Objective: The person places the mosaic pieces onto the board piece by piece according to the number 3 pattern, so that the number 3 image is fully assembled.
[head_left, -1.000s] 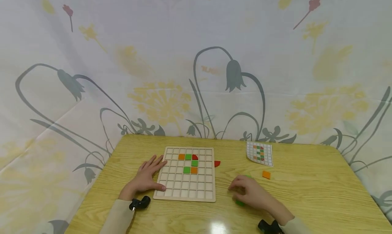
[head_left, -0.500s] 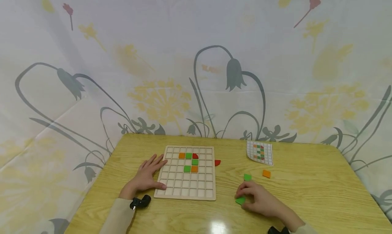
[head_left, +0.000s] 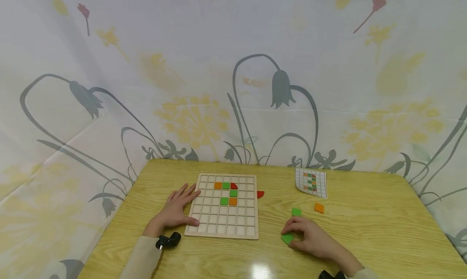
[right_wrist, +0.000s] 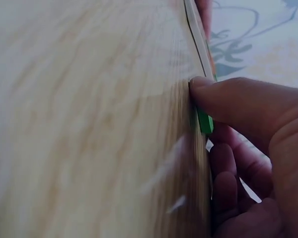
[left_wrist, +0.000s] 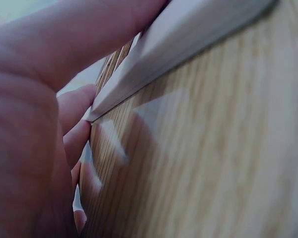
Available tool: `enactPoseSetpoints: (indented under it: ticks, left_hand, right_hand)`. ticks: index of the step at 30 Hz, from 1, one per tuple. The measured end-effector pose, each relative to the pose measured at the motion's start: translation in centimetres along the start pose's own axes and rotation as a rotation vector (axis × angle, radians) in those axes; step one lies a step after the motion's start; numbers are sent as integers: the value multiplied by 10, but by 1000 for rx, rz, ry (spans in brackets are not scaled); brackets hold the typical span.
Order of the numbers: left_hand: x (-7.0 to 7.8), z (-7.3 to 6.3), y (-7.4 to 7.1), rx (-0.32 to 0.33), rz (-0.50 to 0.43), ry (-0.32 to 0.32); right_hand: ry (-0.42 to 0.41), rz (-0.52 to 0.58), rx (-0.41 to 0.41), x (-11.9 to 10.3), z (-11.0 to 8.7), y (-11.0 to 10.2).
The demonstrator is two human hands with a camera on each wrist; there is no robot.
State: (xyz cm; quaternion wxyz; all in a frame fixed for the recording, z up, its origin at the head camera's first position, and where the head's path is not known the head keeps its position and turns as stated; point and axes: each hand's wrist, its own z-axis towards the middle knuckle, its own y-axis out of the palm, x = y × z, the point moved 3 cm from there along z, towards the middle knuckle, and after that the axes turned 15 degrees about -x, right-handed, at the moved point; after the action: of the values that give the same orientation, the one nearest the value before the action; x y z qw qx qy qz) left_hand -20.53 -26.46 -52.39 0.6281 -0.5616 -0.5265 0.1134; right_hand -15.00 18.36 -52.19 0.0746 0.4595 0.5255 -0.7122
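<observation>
On the table [head_left: 365, 222], best to steady the grid board [head_left: 221, 220] without jogging the set pieces [head_left: 224, 201]. At the board's nine o'clock edge, see the left hand [head_left: 176, 210] spread wide, touching the wood, gripping nothing. Between three and four o'clock from the board, see the right hand [head_left: 307, 237] nearly closed, pinching a green tile [head_left: 287, 239] at its nine o'clock: probably best lifted level, by the edges.

Counter [head_left: 372, 226] is wood-grain, smooth and glossy, with glare on the near side; grid board [head_left: 221, 220] at left is pale matt wood. Loose tiles [head_left: 296, 211] look smooth, material unclear; far-right pattern sheet [head_left: 311, 183] reads as paper. Backdrop [head_left: 204, 39] is creased matt cloth, sleeves [head_left: 140, 256] cloth, wrist units [head_left: 169, 241] black plastic.
</observation>
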Motion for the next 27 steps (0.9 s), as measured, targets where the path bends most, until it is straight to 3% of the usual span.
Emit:
enactPoseSetpoints:
  ticks: [13,27]
  left_hand:
    - [2,0,1,8,-5,9]
    - [4,0,-1,13,-6,9]
  right_hand:
    - [-1,-30,-69,-4,2,-6]
    - [95,-20,-41,-2,7,-6]
